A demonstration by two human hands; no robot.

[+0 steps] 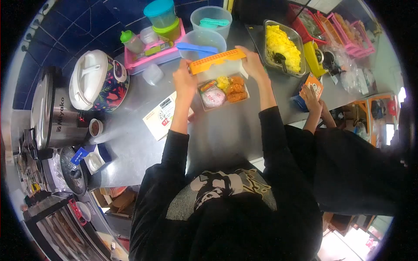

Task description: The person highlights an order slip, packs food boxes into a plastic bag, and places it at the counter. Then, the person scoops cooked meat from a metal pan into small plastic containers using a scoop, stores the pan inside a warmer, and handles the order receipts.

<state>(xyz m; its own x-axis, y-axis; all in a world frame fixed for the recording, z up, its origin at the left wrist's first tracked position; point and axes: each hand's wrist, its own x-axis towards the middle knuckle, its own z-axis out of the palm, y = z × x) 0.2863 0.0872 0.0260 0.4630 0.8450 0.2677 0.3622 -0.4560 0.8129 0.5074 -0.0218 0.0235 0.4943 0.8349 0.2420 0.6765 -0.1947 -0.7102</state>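
Observation:
An open food box [224, 105] stands on the steel counter in front of me, its orange lid flap [217, 61] raised. Inside lie a wrapped round white packet [213, 96], some yellow food [223, 82] and fried pieces [236, 89]. My left hand [185, 78] grips the left end of the lid, fingers closed on it. My right hand [254, 64] holds the lid's right end. A flat white box with printed labels [160, 116] lies on the counter to the left of the food box, beside my left forearm.
Two rice cookers [93, 80] are at the left, near a small bowl [96, 127]. Tubs [211, 21] and a pink tray [150, 63] stand behind. Right of them is a container of yellow food [283, 48]. A co-worker's hands [311, 102] touch an orange box [314, 85].

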